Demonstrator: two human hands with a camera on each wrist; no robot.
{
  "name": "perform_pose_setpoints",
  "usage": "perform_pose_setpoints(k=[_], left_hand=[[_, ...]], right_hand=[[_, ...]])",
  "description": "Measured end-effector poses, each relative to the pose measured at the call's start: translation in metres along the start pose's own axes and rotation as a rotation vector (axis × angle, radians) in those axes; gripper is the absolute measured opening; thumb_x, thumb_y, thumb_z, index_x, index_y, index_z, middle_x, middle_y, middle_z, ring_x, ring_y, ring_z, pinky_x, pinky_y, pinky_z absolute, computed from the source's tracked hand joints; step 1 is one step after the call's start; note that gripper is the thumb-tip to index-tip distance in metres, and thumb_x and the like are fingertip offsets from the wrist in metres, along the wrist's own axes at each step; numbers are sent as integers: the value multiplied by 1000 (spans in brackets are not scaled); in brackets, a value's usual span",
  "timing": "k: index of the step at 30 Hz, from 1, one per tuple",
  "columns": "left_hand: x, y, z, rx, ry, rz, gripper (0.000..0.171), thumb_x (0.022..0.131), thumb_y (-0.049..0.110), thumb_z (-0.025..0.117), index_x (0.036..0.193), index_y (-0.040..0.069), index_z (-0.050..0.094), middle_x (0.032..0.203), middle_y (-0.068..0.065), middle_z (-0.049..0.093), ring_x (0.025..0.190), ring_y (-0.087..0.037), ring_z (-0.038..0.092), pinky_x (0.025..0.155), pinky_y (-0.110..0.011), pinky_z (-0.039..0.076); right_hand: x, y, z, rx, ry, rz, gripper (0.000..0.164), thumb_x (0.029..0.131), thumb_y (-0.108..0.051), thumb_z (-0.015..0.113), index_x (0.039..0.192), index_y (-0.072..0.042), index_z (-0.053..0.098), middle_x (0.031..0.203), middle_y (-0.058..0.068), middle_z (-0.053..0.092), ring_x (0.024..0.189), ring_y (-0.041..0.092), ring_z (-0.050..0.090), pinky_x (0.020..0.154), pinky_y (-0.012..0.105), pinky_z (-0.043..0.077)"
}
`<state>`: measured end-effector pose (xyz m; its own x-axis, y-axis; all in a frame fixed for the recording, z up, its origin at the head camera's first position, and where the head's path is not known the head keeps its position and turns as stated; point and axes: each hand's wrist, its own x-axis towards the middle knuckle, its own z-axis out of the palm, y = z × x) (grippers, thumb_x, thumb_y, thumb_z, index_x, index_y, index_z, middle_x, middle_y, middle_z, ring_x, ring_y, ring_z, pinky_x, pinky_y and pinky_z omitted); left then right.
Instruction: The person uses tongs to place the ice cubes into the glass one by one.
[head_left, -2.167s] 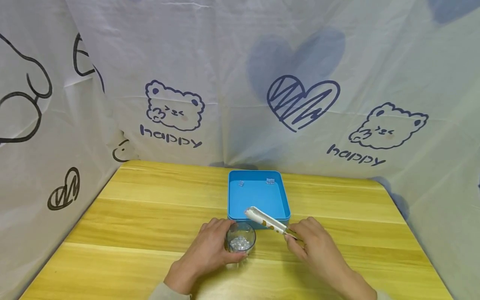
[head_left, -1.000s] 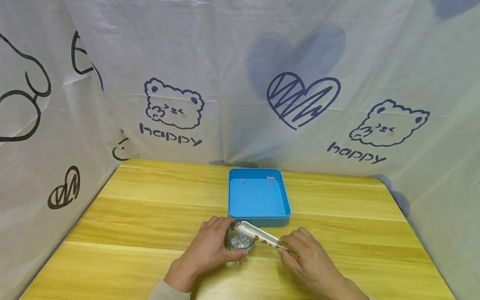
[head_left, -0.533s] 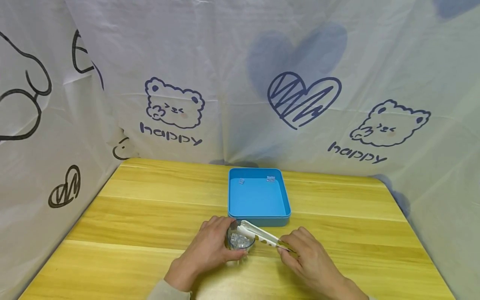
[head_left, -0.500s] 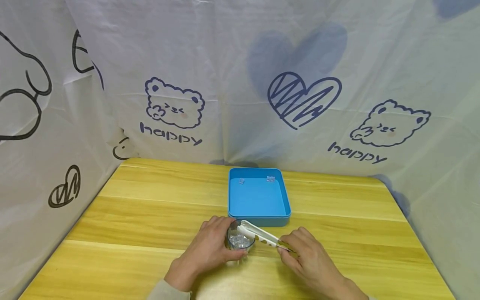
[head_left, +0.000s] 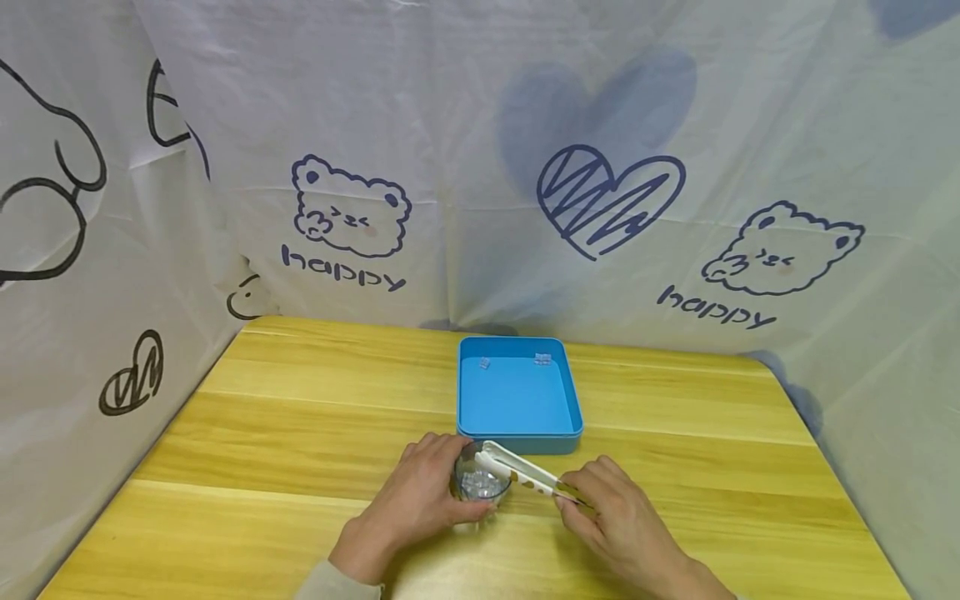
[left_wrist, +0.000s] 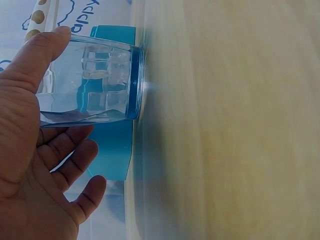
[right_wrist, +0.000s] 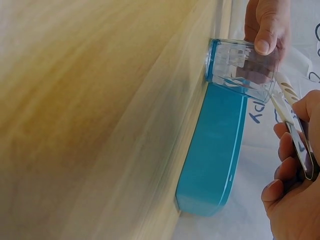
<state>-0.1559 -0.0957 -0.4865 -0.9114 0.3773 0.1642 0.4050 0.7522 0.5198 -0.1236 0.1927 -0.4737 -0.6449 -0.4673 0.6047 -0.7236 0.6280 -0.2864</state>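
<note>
My left hand point(head_left: 420, 500) holds a clear drinking glass point(left_wrist: 75, 75) upright on the table, thumb on one side and fingers on the other. Several clear cubes point(head_left: 478, 483), like ice cubes, lie in its bottom. My right hand point(head_left: 618, 512) grips white tongs point(head_left: 521, 471) with brown spots and metal inner strips. The tongs slant down to the left, their tips over the mouth of the glass; I see no cube between them. Just behind the glass stands a shallow blue box point(head_left: 517, 443). A small clear cube point(head_left: 484, 363) and a small clear cluster point(head_left: 542, 359) lie at its back.
The wood-grain table point(head_left: 300, 442) spreads to both sides of the box. A white cloth point(head_left: 465, 150) with printed bears and hearts hangs behind the table and along its sides.
The tongs moved from above the box's front edge, left and toward me, to the glass. A clear piece seen at their tips earlier no longer shows there. The left hand stayed on the glass.
</note>
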Motion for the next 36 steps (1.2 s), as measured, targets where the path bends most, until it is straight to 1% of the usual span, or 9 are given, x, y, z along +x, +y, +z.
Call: perform_pose_setpoints(k=[6,11,18,21,24,27,29,32,36], left_hand=[[0,0,0,-1,3,5,78,76,58,89,135,13,64,122,1,70,111,-17,59,98,-43,47],[0,0,-1,-9,-8,-4,79,76,59,88,136,12,64,122,0,70,112,-17,59,99,-43,47],[0,0,-1,-11,-3,4,81,76,58,89,138,12,63,126,-1,70,115,-18,59,100,-44,47],[0,1,0,-17,2,2,82,76,57,90,139,12,63,127,-2,70,116,-19,60,102,-45,47],[0,1,0,-16,6,5,82,75,57,90,137,10,63,127,-4,70,117,-21,60,103,-47,47],[0,1,0,-16,5,3,82,75,58,90,135,9,64,127,-4,70,118,-21,60,103,-48,47],[0,1,0,-17,3,-1,82,75,58,90,135,9,64,126,-4,70,118,-21,60,104,-47,47],[0,1,0,-17,0,-8,82,75,58,90,136,10,63,126,-3,70,118,-21,60,104,-47,47],[0,1,0,-13,-2,-13,84,75,59,89,137,9,63,126,-3,70,117,-20,59,104,-46,47]], right_hand=[[-1,-1,1,-2,1,9,15,88,-9,79,99,-18,73,85,-17,61,80,-1,46,65,11,39],[-1,0,0,-1,10,2,16,88,-8,79,99,-18,72,85,-16,61,80,0,46,66,11,39],[3,6,0,4,50,-26,9,93,-14,76,99,-17,72,85,-15,62,79,1,46,66,9,38],[6,9,-1,9,71,-36,7,93,-13,76,98,-16,71,84,-15,61,78,2,45,65,10,37],[10,13,-3,1,67,-12,11,90,-10,77,97,-16,71,84,-14,59,78,2,44,64,11,38],[15,17,-6,-18,39,37,13,88,-7,79,97,-14,72,84,-14,59,79,2,44,63,15,40],[20,20,-8,-37,15,74,12,89,-8,79,97,-12,72,84,-12,60,79,3,44,63,17,42],[30,27,-11,-70,-16,110,9,91,-10,78,98,-8,72,85,-6,62,80,6,46,64,22,45],[43,39,-11,-114,-51,138,13,94,-12,77,101,-3,74,90,2,67,82,12,52,67,28,50]])
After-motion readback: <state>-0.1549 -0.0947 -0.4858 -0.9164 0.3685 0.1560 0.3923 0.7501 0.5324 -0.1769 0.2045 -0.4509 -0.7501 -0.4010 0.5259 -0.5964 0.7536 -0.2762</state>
